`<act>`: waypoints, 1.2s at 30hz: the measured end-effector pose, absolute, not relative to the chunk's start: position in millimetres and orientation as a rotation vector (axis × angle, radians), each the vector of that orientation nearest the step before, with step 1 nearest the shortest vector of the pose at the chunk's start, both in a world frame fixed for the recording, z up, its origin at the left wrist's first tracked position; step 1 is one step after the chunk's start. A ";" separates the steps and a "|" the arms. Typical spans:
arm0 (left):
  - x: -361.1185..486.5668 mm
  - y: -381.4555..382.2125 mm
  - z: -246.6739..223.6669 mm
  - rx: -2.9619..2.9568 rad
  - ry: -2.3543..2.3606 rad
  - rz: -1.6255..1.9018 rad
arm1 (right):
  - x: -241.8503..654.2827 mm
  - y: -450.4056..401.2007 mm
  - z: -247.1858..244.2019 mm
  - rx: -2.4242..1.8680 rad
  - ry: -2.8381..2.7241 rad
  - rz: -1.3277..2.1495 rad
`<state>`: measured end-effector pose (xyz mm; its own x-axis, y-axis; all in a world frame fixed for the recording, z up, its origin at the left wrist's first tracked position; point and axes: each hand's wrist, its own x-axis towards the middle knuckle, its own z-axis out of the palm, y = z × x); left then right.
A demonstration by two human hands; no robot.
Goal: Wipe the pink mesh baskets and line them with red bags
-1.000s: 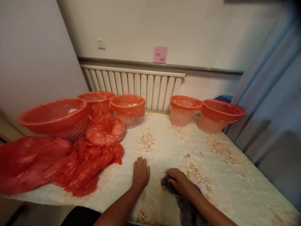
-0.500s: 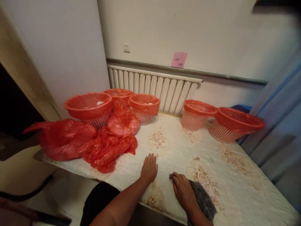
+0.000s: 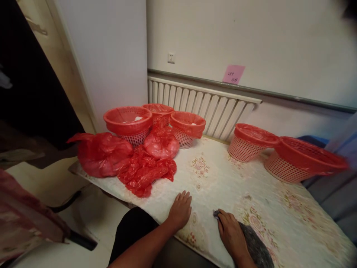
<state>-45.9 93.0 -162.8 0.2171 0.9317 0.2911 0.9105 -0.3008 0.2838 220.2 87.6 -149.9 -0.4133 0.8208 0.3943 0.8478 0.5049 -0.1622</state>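
Note:
My left hand (image 3: pixel 180 210) lies flat on the floral tablecloth (image 3: pixel 214 180) near the front edge, fingers stretched out, holding nothing. To its right, my right hand (image 3: pixel 231 231) is closed over a dark grey cloth (image 3: pixel 258 246) pressed on the table. A small end of the cloth sticks out by the fingertips, and its larger part spreads out under the wrist. Nearest to my left hand is a crumpled red plastic bag (image 3: pixel 146 173). Behind it sit a knotted full red bag (image 3: pixel 163 143) and another stuffed red bag (image 3: pixel 102 154).
At the back left stand three red-lined baskets, the largest (image 3: pixel 128 126) with something white inside. Two more lined baskets (image 3: pixel 245 143) stand at the back right. A radiator (image 3: pixel 203 106) runs along the wall. A curtain (image 3: pixel 331 201) hangs right; a chair (image 3: pixel 30 223) is at left.
The view has turned left, so the table and baskets appear farther right. My left hand has drawn slightly toward the front edge. My right hand keeps its hold on the cloth.

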 end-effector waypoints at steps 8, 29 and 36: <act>-53.3 93.5 -149.1 2.346 1.709 0.673 | 221.3 90.5 -151.8 -1.372 -2.346 -0.096; -112.9 137.2 -132.3 1.882 1.250 0.744 | -95.6 292.2 73.9 -0.858 -2.222 0.080; -119.6 138.3 -127.4 1.737 1.254 0.692 | -265.2 330.3 91.3 -0.517 -2.403 -0.009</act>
<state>-119.6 138.3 -127.4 0.3404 0.9391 -0.0464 0.4614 -0.1238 0.8785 -265.2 330.3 91.3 -0.6965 0.3631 0.6189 0.3675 0.9213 -0.1268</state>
